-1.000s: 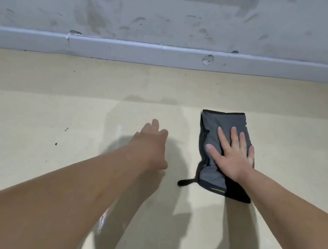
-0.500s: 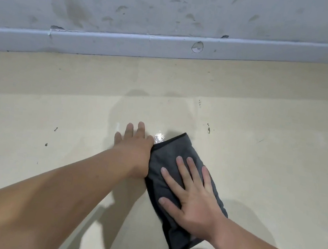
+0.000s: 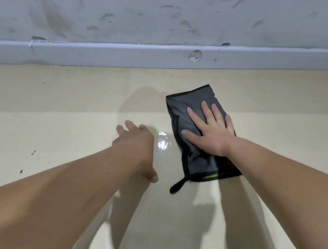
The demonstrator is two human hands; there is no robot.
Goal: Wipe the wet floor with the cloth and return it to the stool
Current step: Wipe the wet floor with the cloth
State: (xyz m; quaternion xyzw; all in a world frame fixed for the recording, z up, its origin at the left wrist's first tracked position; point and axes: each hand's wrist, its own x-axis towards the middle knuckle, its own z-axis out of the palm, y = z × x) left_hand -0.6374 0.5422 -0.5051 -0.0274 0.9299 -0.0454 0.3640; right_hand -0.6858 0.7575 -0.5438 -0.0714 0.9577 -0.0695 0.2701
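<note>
My right hand (image 3: 209, 132) presses the cloth (image 3: 196, 136) flat, fingers spread; left hand (image 3: 136, 143) braces open on the floor (image 3: 54, 131). Wet sheen (image 3: 163, 143) lies just left of the cloth: sweep there, firm even pressure.

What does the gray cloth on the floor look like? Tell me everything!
The cloth is dark gray and looks soft, like microfiber, with black edging, a thin green stripe near its close end and a small black loop sticking out at one corner. It is folded into a long rectangle and lies flat on the shiny beige floor, angled toward the wall. The right hand presses on it, palm down, fingers spread. The left hand is beside it, not touching.
</note>
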